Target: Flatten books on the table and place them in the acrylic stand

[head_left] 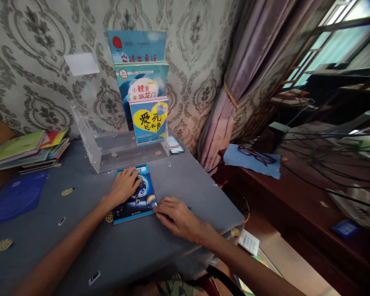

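A blue book (142,190) with a picture of the earth on its cover lies flat on the grey tablecloth (179,176). My left hand (125,185) rests on the upper left of the cover, fingers stretched out, hiding part of the title. At the book's lower right corner is my right hand (177,216), its fingertips closed together on the edge. Behind the book stands a clear acrylic rack (126,158). Three upright books lean at its right end: a small one with a yellow heart (149,121), a teal one (123,84) and a taller blue one (138,41).
To the left are a pile of thin books (27,150) and a dark blue folder-like sheet (21,193). The table's right edge drops off near a purple curtain (225,94). Beyond it, a dark red desk (296,205) holds glasses (255,155) on a blue cloth (234,158) and tangled cables.
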`<state>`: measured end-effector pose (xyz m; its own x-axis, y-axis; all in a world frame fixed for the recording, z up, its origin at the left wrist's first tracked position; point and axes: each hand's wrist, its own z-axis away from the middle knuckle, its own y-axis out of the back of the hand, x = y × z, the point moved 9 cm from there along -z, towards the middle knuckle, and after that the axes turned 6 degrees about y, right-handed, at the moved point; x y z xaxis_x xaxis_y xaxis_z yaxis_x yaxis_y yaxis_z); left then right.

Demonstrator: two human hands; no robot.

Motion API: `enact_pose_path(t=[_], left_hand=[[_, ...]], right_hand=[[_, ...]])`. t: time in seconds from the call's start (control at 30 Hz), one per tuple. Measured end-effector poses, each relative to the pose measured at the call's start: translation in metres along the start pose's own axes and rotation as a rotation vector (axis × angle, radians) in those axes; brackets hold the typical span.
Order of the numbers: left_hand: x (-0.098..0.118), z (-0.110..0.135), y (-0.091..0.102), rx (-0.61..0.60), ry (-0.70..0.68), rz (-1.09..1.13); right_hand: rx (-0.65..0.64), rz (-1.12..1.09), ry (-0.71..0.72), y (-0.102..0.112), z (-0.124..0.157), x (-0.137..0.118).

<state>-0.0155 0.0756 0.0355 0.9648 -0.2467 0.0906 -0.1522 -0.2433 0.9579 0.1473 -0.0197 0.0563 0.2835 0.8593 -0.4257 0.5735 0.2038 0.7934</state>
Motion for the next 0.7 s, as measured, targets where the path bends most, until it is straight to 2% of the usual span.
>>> enact_pose_path(t=[0.13,0.23,0.37,0.53,0.7], left_hand=[[-0.031,0.027,0.003,0.064,0.15,-0.041],[-0.045,0.042,0.003,0.077,0.224,-0.049],[-0.051,0.048,0.004,0.101,0.271,-0.033],[-0.049,0.047,0.004,0.129,0.268,0.023],[-0.058,0.048,0.003,0.137,0.3,0.168]], right_hand=[[-0.011,0.038,-0.03,-0.004,-0.006,0.004],[-0.029,0.097,-0.08,-0.009,-0.016,0.011],[-0.059,0.169,-0.179,-0.016,-0.036,0.027],[-0.086,0.234,-0.342,-0.029,-0.071,0.055],[-0.031,0.231,-0.429,-0.045,-0.097,0.076]])
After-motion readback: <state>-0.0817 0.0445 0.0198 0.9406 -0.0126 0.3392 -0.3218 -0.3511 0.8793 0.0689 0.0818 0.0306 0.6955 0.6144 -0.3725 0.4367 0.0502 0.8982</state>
